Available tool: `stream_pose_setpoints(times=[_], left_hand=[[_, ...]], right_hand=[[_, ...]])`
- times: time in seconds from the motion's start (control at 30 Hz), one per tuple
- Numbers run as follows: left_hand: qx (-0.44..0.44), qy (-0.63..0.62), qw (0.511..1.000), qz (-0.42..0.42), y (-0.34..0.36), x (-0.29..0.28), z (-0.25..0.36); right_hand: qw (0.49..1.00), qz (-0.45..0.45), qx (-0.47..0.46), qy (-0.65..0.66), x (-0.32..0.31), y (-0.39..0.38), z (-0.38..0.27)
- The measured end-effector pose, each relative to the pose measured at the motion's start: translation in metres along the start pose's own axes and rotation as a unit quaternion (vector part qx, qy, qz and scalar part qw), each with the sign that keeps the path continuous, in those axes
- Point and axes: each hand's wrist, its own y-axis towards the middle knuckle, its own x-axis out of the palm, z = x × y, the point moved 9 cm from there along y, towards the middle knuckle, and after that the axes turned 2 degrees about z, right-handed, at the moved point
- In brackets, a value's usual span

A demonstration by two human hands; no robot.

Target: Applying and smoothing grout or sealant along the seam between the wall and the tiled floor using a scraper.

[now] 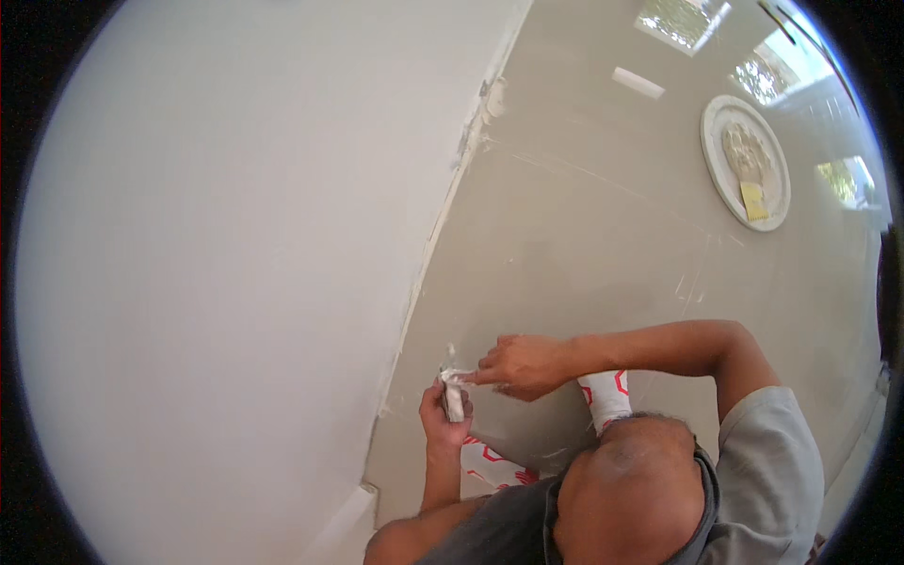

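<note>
My left hand, low beside the wall, is closed round a small, flat, pale piece smeared with white paste; its exact kind is hard to make out. White paste also clings to the top of this piece. My right hand reaches across from the right, its forefinger stretched to the smeared top and its other fingers curled. Whether a thin tool lies in those fingers is hidden. Both hands are above the floor, close to the wall's foot.
A tall white wall fills the left side. White filler marks its joint with the glossy beige floor. At the far right lies a round white lid holding a heap of paste and a yellow scraper.
</note>
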Motion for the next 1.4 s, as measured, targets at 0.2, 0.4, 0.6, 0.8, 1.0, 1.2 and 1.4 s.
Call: stream_pose_setpoints(times=[0.2, 0.4, 0.6, 0.8, 1.0, 1.2, 1.4], left_hand=[[0.078, -0.058, 0.987, -0.126, -0.017, 0.008, 0.038], [0.084, -0.021, 0.992, -0.089, -0.026, -0.005, 0.039], [0.087, 0.01, 0.995, 0.036, -0.029, -0.021, 0.04], [0.083, 0.192, 0.949, 0.236, -0.075, -0.039, 0.078], [-0.071, 0.281, 0.957, -0.016, -0.089, 0.026, 0.103], [0.063, 0.39, 0.902, 0.175, -0.071, 0.065, 0.091], [-0.032, 0.426, 0.901, 0.077, -0.043, 0.067, 0.055]], right_hand=[[0.886, 0.135, 0.309, -0.319, -0.134, -0.038, 0.17], [0.759, 0.301, 0.425, -0.391, -0.268, -0.07, 0.279], [0.735, 0.328, 0.428, -0.411, -0.284, -0.071, 0.311], [0.755, 0.404, 0.421, -0.298, -0.253, -0.079, 0.26], [0.662, 0.51, 0.393, -0.384, -0.207, -0.275, 0.141], [0.446, 0.51, 0.534, -0.506, -0.216, -0.467, 0.114], [0.748, 0.415, 0.391, -0.341, -0.227, -0.265, 0.162]])
